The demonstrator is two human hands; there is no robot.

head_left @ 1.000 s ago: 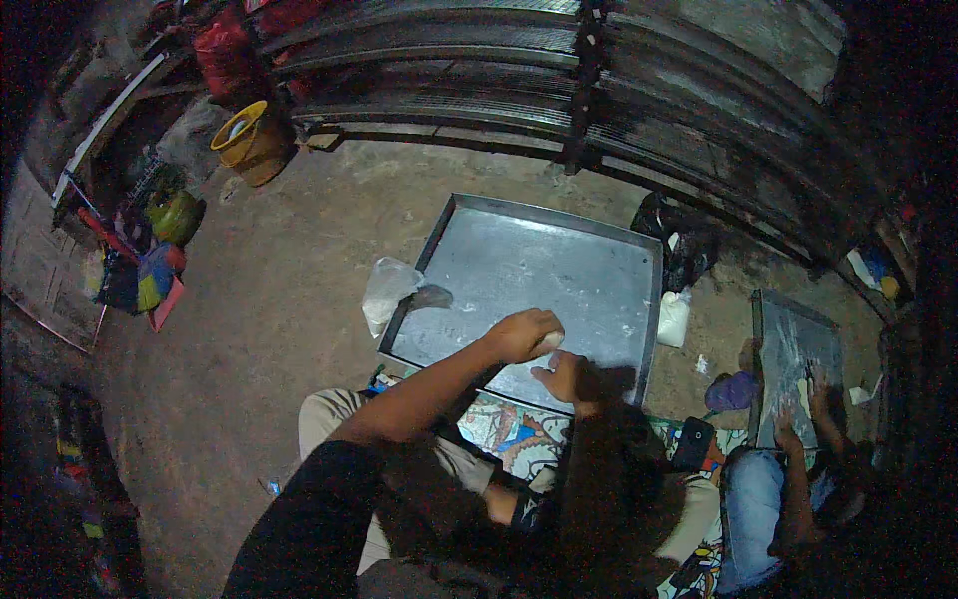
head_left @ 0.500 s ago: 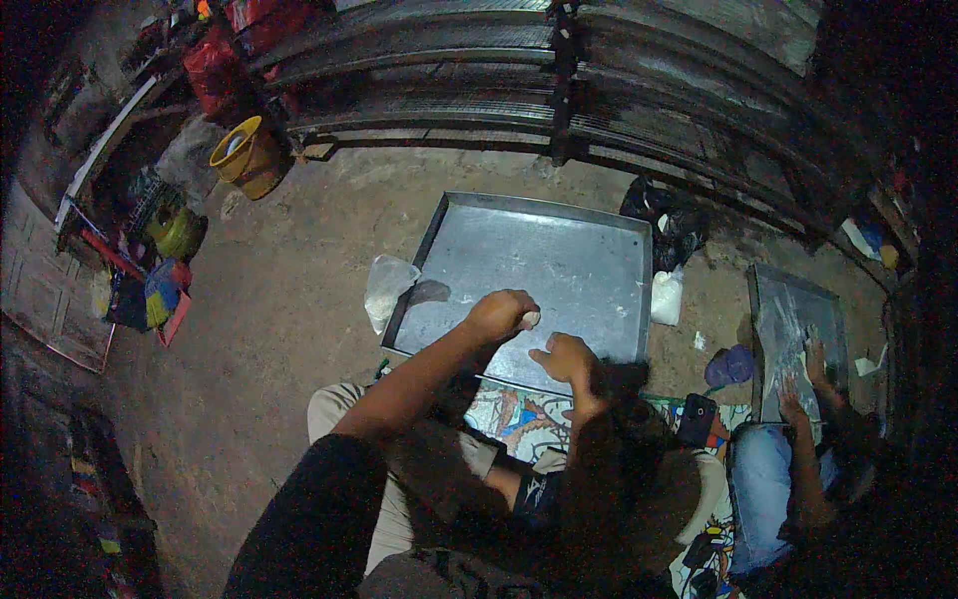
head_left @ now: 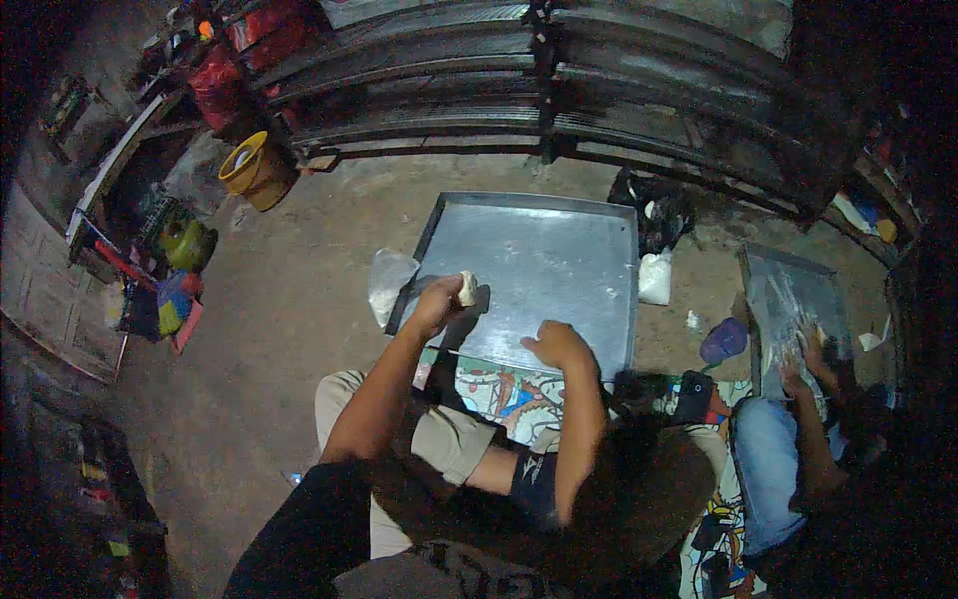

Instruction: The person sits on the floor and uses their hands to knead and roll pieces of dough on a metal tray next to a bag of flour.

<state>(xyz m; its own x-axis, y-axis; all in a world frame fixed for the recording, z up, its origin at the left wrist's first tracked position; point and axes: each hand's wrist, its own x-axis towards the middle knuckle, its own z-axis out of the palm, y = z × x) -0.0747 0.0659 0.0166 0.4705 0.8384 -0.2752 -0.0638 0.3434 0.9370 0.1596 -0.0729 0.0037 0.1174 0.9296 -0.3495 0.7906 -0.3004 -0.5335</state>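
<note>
My left hand [head_left: 437,305] is raised over the left part of a large shallow metal tray [head_left: 539,225], its fingers closed round a pale lump of dough [head_left: 468,290]. Part of the lump pokes out past the thumb side. Above the tray's near edge is my right hand [head_left: 561,345], palm down with the thumb stretched out to the left. Nothing shows in it, though its other fingers are partly hidden. White powdery streaks mark the tray's surface.
Clear bags of white powder stand left [head_left: 387,285] and right [head_left: 655,279] of the tray. On the right, a co-worker's hands [head_left: 795,371] press on a second tray [head_left: 763,299]. A purple bundle [head_left: 723,341], a phone [head_left: 696,397] and a yellow bucket [head_left: 257,172] are around.
My left hand has moved left with the dough, from mid-tray toward the tray's left side, and more of the lump shows. My right hand has shifted slightly left and up.
</note>
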